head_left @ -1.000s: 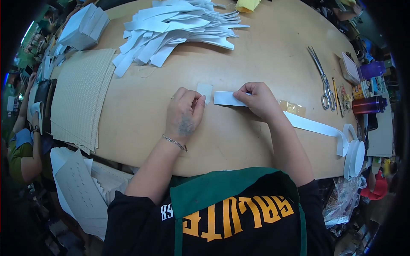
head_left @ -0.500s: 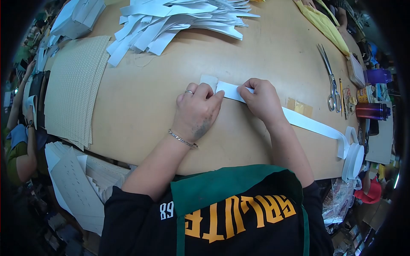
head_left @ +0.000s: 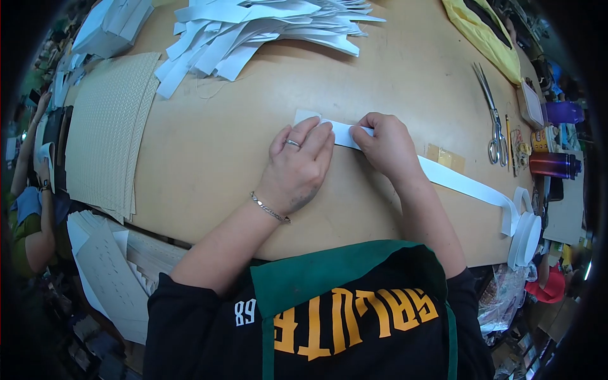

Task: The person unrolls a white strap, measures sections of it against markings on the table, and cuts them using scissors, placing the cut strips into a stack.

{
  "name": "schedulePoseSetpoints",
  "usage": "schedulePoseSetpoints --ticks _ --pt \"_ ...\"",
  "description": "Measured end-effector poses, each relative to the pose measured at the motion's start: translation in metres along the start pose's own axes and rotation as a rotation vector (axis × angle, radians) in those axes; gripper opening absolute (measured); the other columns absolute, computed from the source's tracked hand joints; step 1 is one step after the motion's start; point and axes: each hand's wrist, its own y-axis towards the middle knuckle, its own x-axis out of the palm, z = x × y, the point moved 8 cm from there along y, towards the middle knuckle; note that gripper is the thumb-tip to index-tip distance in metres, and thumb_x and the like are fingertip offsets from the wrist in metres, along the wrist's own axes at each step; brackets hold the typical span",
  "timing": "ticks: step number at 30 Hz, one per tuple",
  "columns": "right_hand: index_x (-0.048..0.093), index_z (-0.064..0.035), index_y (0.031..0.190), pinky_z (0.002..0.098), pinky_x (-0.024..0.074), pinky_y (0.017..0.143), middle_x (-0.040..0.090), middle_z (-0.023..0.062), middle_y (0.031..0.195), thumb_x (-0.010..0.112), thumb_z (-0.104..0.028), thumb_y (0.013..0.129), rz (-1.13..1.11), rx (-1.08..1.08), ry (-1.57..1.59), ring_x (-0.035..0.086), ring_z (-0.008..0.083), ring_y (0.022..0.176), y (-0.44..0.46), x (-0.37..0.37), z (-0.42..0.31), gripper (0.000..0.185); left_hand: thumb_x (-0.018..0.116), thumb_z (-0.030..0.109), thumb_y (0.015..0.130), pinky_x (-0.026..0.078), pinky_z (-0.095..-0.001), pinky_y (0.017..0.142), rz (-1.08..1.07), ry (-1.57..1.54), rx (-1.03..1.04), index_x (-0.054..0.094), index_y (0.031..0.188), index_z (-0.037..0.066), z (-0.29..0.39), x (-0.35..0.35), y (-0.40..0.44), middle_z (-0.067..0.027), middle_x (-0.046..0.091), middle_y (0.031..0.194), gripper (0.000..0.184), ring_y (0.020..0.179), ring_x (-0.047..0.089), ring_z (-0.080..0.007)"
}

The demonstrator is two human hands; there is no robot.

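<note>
A white tape strip [head_left: 465, 183] runs across the table from a white roll [head_left: 525, 239] at its right edge, passing beneath my right wrist. My right hand [head_left: 385, 140] pinches the strip between thumb and bent fingers. At its left end the strip meets a small pale piece [head_left: 305, 115] lying flat. My left hand [head_left: 297, 163] rests there with fingers stretched out and pressed down over the join, so the underside of the fingers is hidden.
A heap of white strips [head_left: 253, 31] lies at the far side. Textured beige sheets [head_left: 107, 133] are stacked at the left. Scissors [head_left: 492, 120], a pencil [head_left: 508, 142], a brown tape patch [head_left: 446, 157] and a dark bottle [head_left: 553, 166] are on the right.
My left hand has gone from bent, gripping fingers to straightened fingers laid flat over the strip's end. My right hand keeps its pinch in nearly the same place.
</note>
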Motion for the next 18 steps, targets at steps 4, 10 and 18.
schedulePoseSetpoints --ticks 4,10,18 --pt "0.064 0.0009 0.083 0.0388 0.0478 0.071 0.063 0.0203 0.076 0.057 -0.019 0.077 0.064 -0.106 -0.030 0.061 0.0332 0.074 0.001 0.003 0.002 0.022 0.053 0.007 0.076 0.046 -0.0333 0.081 -0.184 -0.026 0.115 0.059 0.106 0.000 0.009 0.004 0.007 -0.0095 0.055 0.109 0.032 0.097 0.056 -0.0231" --pt "0.061 -0.0018 0.087 0.0344 0.0462 0.073 0.062 0.0171 0.083 0.065 -0.029 0.077 -0.006 -0.155 0.050 0.060 0.0283 0.080 -0.009 -0.021 0.021 0.029 0.049 0.006 0.076 0.046 -0.0351 0.079 -0.413 -0.010 0.213 0.053 0.111 -0.001 0.019 0.011 0.018 -0.0157 0.053 0.105 0.036 0.091 0.058 -0.0264" --pt "0.057 -0.0037 0.082 0.0267 0.0414 0.066 0.057 0.0032 0.075 0.068 -0.025 0.078 -0.062 0.130 0.209 0.051 0.0122 0.071 -0.048 -0.097 0.141 0.024 0.050 0.003 0.075 0.047 -0.0366 0.075 -0.493 -0.007 0.257 0.052 0.114 0.002 0.025 0.015 0.024 -0.0151 0.055 0.100 0.040 0.086 0.059 -0.0294"
